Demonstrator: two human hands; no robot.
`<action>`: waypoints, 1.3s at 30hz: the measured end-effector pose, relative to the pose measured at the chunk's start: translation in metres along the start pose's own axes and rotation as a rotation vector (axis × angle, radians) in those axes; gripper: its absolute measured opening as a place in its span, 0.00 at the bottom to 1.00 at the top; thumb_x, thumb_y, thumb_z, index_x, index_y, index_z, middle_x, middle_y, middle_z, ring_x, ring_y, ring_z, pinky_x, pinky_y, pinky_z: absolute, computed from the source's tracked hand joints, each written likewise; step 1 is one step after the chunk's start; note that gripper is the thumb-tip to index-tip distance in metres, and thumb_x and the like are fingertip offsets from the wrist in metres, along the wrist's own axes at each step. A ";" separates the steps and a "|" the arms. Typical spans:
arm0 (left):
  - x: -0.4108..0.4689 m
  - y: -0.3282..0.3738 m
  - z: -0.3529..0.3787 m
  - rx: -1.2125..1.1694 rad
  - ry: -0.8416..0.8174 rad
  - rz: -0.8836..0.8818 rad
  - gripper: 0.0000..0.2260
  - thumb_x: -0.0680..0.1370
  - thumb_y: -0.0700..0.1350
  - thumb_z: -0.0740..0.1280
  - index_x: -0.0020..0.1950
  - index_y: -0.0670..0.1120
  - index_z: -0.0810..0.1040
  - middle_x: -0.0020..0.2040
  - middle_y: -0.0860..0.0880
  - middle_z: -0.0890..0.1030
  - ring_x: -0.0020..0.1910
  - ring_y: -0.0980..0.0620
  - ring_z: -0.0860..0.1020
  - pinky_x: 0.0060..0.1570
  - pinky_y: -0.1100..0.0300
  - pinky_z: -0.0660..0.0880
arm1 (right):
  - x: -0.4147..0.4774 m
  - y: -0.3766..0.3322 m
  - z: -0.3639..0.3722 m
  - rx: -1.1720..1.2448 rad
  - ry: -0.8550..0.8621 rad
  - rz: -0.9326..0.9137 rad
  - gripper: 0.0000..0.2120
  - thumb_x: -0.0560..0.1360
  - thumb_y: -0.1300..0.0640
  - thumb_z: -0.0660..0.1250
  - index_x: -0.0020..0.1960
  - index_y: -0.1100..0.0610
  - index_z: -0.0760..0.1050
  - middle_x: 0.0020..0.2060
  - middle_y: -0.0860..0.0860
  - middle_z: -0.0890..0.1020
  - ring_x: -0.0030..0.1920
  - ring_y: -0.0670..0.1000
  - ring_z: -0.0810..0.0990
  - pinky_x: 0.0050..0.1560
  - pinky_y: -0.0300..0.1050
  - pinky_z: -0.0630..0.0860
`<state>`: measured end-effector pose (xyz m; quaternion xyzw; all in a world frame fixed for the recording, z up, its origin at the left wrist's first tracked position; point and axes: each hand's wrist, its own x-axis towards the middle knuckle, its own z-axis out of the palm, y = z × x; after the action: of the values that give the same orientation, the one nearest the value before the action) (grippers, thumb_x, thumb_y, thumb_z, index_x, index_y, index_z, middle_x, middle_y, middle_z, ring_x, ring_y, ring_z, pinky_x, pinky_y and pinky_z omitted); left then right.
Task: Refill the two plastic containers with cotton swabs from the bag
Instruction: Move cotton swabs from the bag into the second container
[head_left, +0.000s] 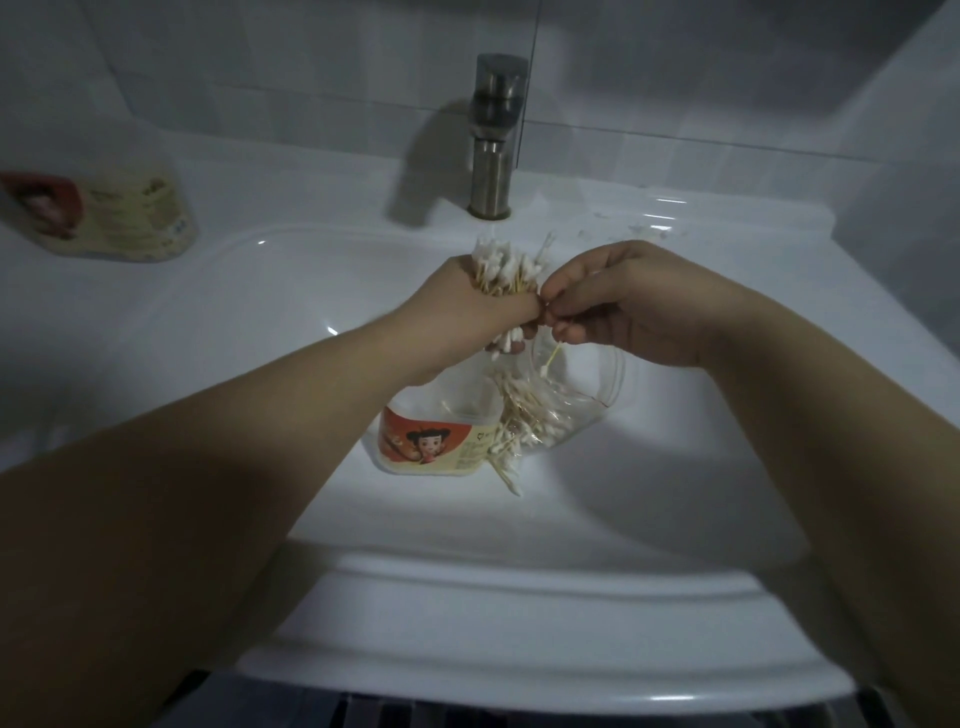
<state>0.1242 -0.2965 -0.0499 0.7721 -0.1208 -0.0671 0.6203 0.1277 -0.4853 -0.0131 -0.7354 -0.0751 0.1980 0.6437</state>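
Your left hand (483, 306) is curled tight around a bundle of cotton swabs (506, 267), held over the middle of the sink (208, 312). The white tips fan out above your fist toward 12 o'clock, and more tips poke out below it. Your right hand (618, 306) comes in from 3 o'clock and touches the left. Its thumb and fingertips are pressed together, pinching stems at the bundle's right edge. A single swab (550, 361) hangs down from under those curled fingers, tip lowest. Just how many stems the pinch takes in is too small to tell.

Below your hands, at about 6 o'clock from them, a plastic container (431, 441) lies in the basin, its label with a cartoon figure facing you. Your left forearm crosses its upper left part. Just beside it, at its 3 o'clock, lies the clear bag (566, 395), crumpled and holding a heap of swabs. A few loose swabs (506, 467) spill across the basin where bag and container meet.

The second container (104, 213) sits well apart on the bench at 10 o'clock, blurred, showing a similar red and cream label. The metal faucet (496, 140) stands at 12 o'clock behind the bundle. Some small white scraps (639, 231) lie on the ledge at 1 o'clock.
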 end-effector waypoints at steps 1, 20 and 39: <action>0.000 0.000 0.000 -0.012 -0.001 -0.006 0.03 0.78 0.37 0.71 0.45 0.43 0.83 0.38 0.43 0.83 0.37 0.50 0.82 0.37 0.60 0.78 | 0.001 0.001 0.000 -0.003 0.000 0.000 0.07 0.75 0.75 0.65 0.49 0.69 0.80 0.40 0.65 0.84 0.37 0.53 0.84 0.39 0.38 0.82; 0.002 -0.002 0.000 -0.052 -0.010 -0.198 0.04 0.78 0.41 0.71 0.46 0.41 0.81 0.36 0.45 0.80 0.35 0.48 0.79 0.40 0.55 0.80 | 0.007 0.008 0.005 -0.230 0.251 -0.140 0.06 0.76 0.66 0.73 0.50 0.69 0.82 0.41 0.63 0.82 0.38 0.55 0.83 0.47 0.48 0.85; -0.001 0.002 0.001 -0.187 -0.056 -0.265 0.03 0.78 0.38 0.70 0.45 0.43 0.82 0.37 0.47 0.84 0.36 0.52 0.82 0.57 0.48 0.80 | 0.017 0.014 0.015 -0.135 0.359 -0.371 0.12 0.76 0.67 0.72 0.59 0.61 0.83 0.46 0.52 0.88 0.46 0.51 0.88 0.52 0.41 0.83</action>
<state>0.1230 -0.2971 -0.0485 0.7179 -0.0283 -0.1807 0.6716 0.1355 -0.4679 -0.0310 -0.7736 -0.1063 -0.0624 0.6216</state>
